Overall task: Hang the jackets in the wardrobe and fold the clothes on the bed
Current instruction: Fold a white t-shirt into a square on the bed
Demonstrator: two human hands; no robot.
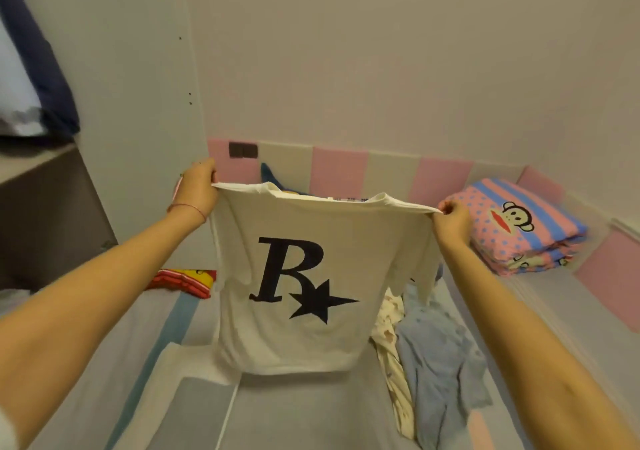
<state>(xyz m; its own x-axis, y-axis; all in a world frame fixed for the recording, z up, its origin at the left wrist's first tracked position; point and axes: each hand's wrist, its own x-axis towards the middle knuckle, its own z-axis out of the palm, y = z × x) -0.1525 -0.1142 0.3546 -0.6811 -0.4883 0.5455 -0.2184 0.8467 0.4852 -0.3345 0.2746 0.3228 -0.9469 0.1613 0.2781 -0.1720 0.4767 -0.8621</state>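
Note:
A white T-shirt (304,342) with a large black R and star hangs upright over the bed (114,363), its hem just touching the cover. My left hand (197,186) grips its left shoulder. My right hand (452,219) pinches its right shoulder, stretching the top edge taut. A crumpled light blue garment (440,359) and a cream patterned one (389,314) lie on the bed to the right of the shirt.
A folded pink and blue monkey-print quilt (519,224) sits at the bed's far right corner. A red and yellow cloth (187,281) lies at far left. Pink and cream wall pads (339,172) line the bed. A dark jacket (34,62) hangs at the upper left beside a cabinet (45,214).

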